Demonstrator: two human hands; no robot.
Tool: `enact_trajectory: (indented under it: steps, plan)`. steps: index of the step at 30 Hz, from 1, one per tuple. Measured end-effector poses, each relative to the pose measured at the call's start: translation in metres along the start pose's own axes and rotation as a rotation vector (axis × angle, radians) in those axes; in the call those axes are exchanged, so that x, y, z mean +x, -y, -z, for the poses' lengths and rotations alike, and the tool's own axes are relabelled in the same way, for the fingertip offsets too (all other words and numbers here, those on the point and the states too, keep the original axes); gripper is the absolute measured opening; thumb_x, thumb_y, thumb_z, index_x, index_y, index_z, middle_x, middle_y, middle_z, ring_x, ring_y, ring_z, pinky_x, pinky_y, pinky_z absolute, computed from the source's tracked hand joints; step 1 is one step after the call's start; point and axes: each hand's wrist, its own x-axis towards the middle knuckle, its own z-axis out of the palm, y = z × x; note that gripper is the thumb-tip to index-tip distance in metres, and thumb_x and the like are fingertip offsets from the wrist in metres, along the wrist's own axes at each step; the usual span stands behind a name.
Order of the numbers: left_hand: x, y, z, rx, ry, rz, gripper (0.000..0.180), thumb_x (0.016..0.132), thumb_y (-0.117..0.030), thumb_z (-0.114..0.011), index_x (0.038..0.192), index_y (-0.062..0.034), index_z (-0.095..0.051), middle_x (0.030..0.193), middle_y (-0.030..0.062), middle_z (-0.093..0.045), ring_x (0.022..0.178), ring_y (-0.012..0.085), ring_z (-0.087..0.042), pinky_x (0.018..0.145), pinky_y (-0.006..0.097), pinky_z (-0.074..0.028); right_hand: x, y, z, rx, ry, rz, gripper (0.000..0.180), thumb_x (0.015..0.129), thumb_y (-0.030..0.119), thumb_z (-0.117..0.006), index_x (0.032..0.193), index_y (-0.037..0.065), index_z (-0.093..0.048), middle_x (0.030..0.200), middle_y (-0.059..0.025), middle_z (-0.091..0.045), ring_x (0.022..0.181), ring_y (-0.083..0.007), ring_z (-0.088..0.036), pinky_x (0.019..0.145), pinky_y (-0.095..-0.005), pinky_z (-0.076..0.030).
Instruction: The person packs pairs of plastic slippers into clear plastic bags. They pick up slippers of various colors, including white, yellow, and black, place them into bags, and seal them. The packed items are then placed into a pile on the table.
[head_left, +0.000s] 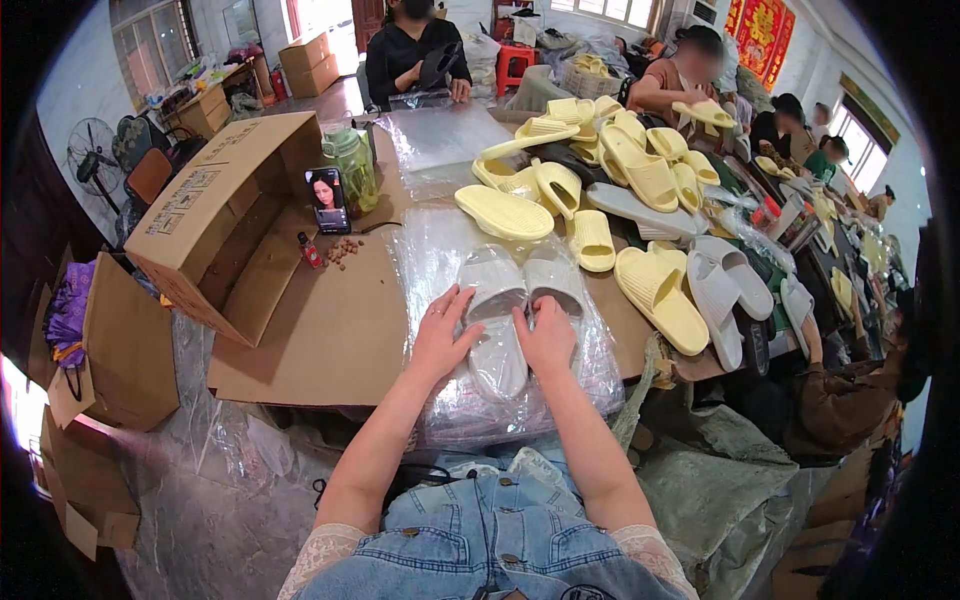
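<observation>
While an open cardboard box lies on its side well left of the grip, with an upright phone nearer, the left hand rests, loose and fingers spread, against one of two grey slippers. The pair lies side by side between the hands under clear plastic. The right hand curls over the other slipper; whether it pinches anything, I cannot tell. Beyond it, rightward, yellow slippers lie heaped.

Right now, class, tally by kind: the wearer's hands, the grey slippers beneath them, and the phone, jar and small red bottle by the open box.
Left hand and right hand: 2
Grey slippers: 2
Phone: 1
Green jar: 1
Small red bottle: 1
Total: 7
</observation>
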Motion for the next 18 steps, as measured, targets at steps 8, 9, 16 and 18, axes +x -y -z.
enact_trajectory:
  steps: [8, 9, 16, 18]
  plan:
    - [0.0, -0.0032, 0.0021, 0.007, 0.012, 0.001, 0.069, 0.086, -0.039, -0.071, 0.147, -0.0149, -0.049, 0.15, 0.0253, -0.044, 0.135, 0.042, -0.045, 0.113, 0.047, -0.036, 0.002, -0.0028, -0.0025, -0.01, 0.027, -0.017, 0.039, 0.088, 0.038, -0.073, 0.1, 0.005, -0.056, 0.097, -0.0155, -0.065, 0.094, -0.0375, -0.064, 0.078, -0.0495, -0.05]
    - [0.0003, -0.0031, 0.0023, 0.004, 0.013, -0.004, 0.07, 0.086, -0.041, -0.071, 0.147, -0.0151, -0.048, 0.149, 0.0266, -0.044, 0.135, 0.0427, -0.045, 0.113, 0.048, -0.037, 0.0022, -0.0031, -0.003, -0.001, 0.03, -0.02, 0.039, 0.088, 0.038, -0.073, 0.1, 0.005, -0.056, 0.097, -0.0157, -0.065, 0.094, -0.0376, -0.064, 0.078, -0.0494, -0.05]
    - [-0.0004, -0.0012, 0.0014, 0.015, 0.008, 0.003, 0.069, 0.086, -0.037, -0.072, 0.147, -0.0153, -0.049, 0.152, 0.0234, -0.043, 0.137, 0.0408, -0.043, 0.113, 0.046, -0.036, 0.0013, -0.0031, -0.0041, 0.019, 0.019, -0.009, 0.038, 0.088, 0.036, -0.073, 0.099, 0.004, -0.055, 0.096, -0.0162, -0.065, 0.093, -0.0378, -0.064, 0.078, -0.0485, -0.05]
    - [-0.0006, -0.002, 0.0019, 0.017, 0.009, 0.005, 0.069, 0.086, -0.038, -0.072, 0.147, -0.0146, -0.049, 0.152, 0.023, -0.043, 0.137, 0.0405, -0.043, 0.114, 0.046, -0.036, 0.0011, -0.0022, -0.0033, 0.017, 0.015, -0.008, 0.038, 0.088, 0.035, -0.072, 0.1, 0.003, -0.055, 0.096, -0.0163, -0.065, 0.093, -0.0377, -0.064, 0.078, -0.0482, -0.051]
